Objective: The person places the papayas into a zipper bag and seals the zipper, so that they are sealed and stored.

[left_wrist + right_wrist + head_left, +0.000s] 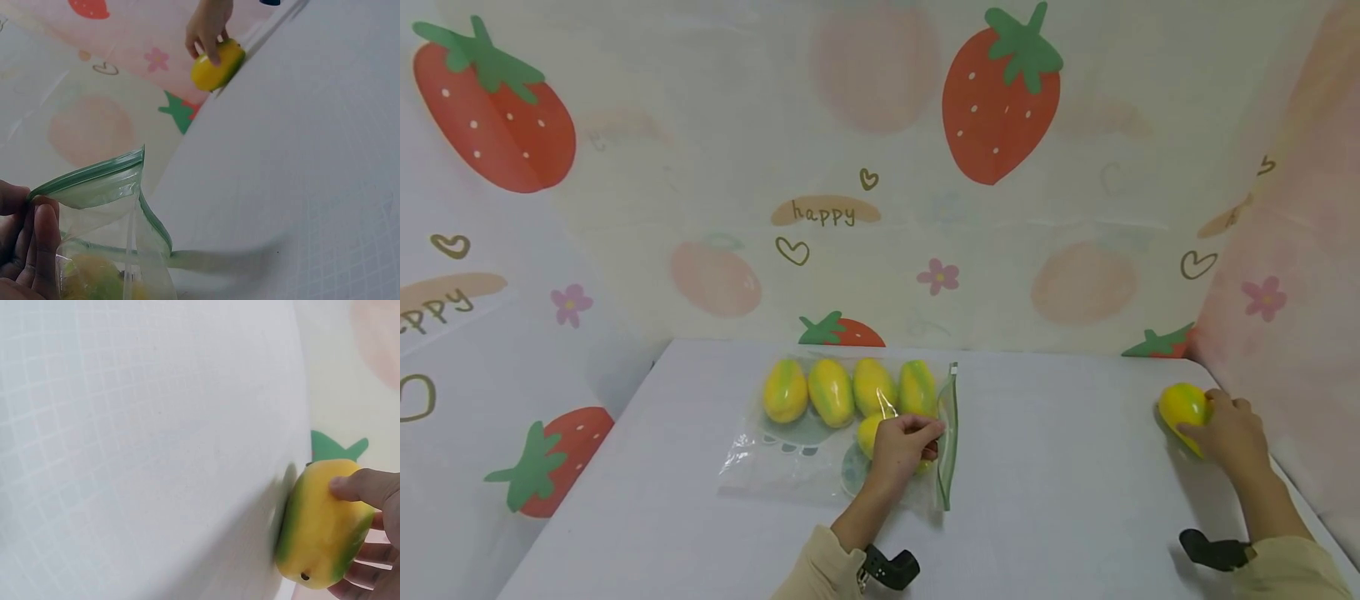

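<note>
A clear zip bag [747, 467] with a green zip edge [950, 454] lies on the table, holding several yellow-green mangoes [832, 393]. My left hand [895, 454] pinches the bag close to its zip end. In the left wrist view, the fingers grip one side of the bag's mouth [87, 178], which stands parted. Far to the right, my right hand [1231, 432] holds a single mango [1182, 407] near the table's right edge. The right wrist view shows the thumb [353, 489] on top of this mango [322, 519] and the other fingers along its far side.
A white cloth covers the table [1045, 467]. Behind and beside it hang curtains [895, 275] printed with strawberries, flowers and hearts. A black wrist-worn device [891, 568] sits at my left wrist, and another black device [1213, 550] at my right.
</note>
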Demonstrator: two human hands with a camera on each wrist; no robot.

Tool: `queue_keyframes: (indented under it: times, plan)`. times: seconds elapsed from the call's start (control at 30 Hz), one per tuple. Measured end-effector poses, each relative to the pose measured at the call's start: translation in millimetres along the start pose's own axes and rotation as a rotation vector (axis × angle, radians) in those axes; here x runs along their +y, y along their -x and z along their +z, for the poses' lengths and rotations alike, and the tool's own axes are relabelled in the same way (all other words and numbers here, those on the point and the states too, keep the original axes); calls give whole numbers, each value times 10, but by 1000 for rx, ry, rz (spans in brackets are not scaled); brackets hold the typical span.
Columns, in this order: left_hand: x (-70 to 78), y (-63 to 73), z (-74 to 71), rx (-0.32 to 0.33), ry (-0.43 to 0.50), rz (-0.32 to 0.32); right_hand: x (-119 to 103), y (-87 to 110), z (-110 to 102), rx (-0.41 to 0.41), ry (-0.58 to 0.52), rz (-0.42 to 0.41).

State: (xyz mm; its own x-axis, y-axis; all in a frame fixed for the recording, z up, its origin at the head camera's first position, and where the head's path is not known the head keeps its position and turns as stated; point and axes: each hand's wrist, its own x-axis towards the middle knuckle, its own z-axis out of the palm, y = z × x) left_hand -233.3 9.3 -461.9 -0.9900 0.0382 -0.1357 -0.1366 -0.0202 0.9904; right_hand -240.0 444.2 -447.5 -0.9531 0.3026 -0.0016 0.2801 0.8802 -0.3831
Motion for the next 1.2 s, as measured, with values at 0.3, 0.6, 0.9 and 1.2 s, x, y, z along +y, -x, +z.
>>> queue_keyframes:
  times: [0.3, 0.6, 0.9, 1.2]
  plan:
    - [6, 10, -2, 1, -6, -3, -4, 24, 11, 27, 0, -33]
    - [-15, 9, 1, 0, -13, -5, -38, 40, 67, 50, 18, -18]
    - [3, 4, -2, -11, 0, 23, -22, 34, 75, 67, -9, -6]
    - [-11, -2, 1, -15, 19, 22, -33, 43, 64, 46, -5, 16]
